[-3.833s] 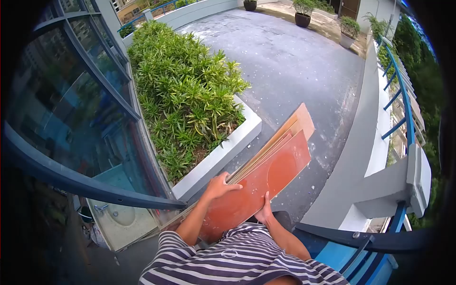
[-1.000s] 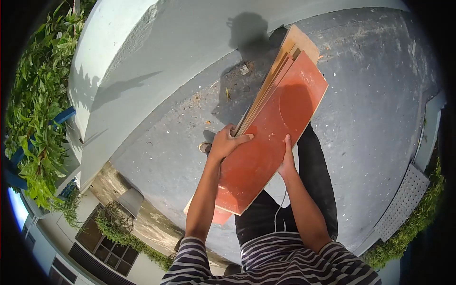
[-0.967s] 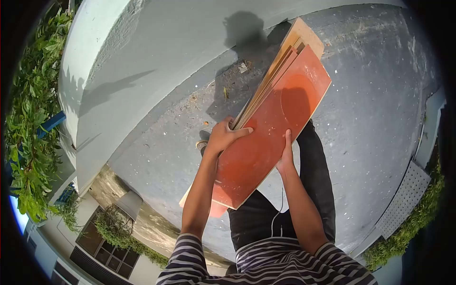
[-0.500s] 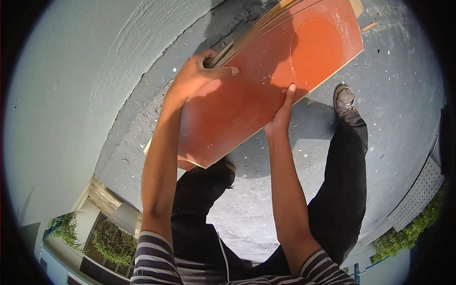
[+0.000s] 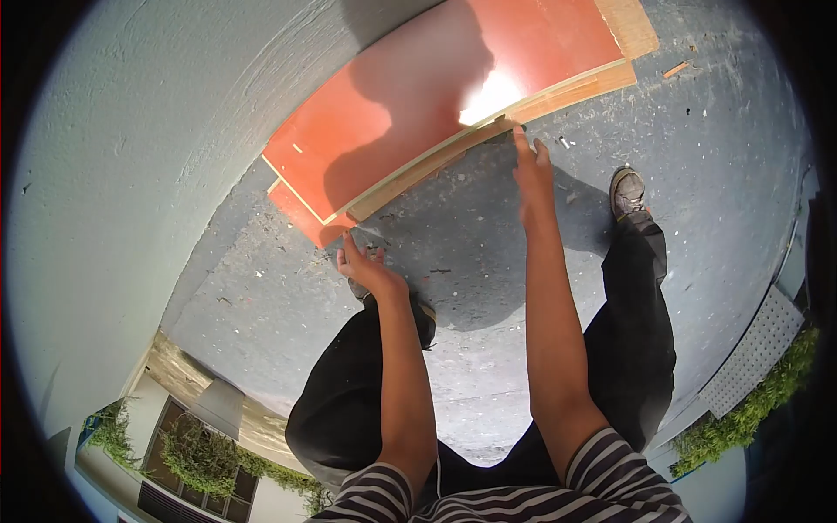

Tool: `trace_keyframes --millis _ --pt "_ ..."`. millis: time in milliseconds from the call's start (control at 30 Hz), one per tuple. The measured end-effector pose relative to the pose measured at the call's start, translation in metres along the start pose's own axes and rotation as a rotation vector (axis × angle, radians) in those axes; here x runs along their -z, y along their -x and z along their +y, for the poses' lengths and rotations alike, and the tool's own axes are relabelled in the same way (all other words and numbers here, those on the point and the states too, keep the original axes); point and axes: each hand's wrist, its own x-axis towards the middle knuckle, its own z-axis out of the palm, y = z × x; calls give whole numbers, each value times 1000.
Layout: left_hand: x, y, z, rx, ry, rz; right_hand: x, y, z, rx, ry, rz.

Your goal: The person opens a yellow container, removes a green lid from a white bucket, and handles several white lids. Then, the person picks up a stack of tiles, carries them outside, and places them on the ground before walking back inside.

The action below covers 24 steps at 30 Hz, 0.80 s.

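A red-faced board [image 5: 401, 96] with pale edges lies tilted along the wall, on top of other wooden boards [image 5: 436, 181] whose edges stick out below it. My left hand [image 5: 370, 272] is low by the near left corner of the stack, fingers apart, one fingertip right at the red corner of a lower board [image 5: 309, 218]. Farther right, my right hand [image 5: 534, 174] has its fingers extended, the index fingertip close to the stack's front edge. Neither hand is wrapped round a board.
A painted wall [image 5: 174, 131] rises on the left beside the grey concrete floor [image 5: 488, 235]. My shoe [image 5: 627, 192] stands to the right. A small orange scrap [image 5: 675, 70] and other debris lie on the floor. Plants [image 5: 196, 458] show at the lower left.
The red board has gone from between both hands to lying against the wall on the stack. Both hands have let go; my left hand has come down and nearer to me.
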Motion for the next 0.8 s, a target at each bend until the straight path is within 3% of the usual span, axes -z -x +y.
trace_keyframes --millis 100,200,333,633,733,800 --pt "-4 -24 -49 318 327 -138 13 -55 18 146 -179 132" --pt "-28 -34 -47 426 607 -307 4 -96 23 404 -225 303" --pt "-58 -25 -19 460 800 -320 -7 -135 15 703 -120 433" --pt "-54 -40 -19 472 1018 -259 -21 -191 -7 726 -239 543" --pt "-60 -46 -4 401 1021 -323 -54 -130 -51 442 -698 352" --pt "-68 -47 11 352 946 -292 -38 -171 -32 325 -680 415"
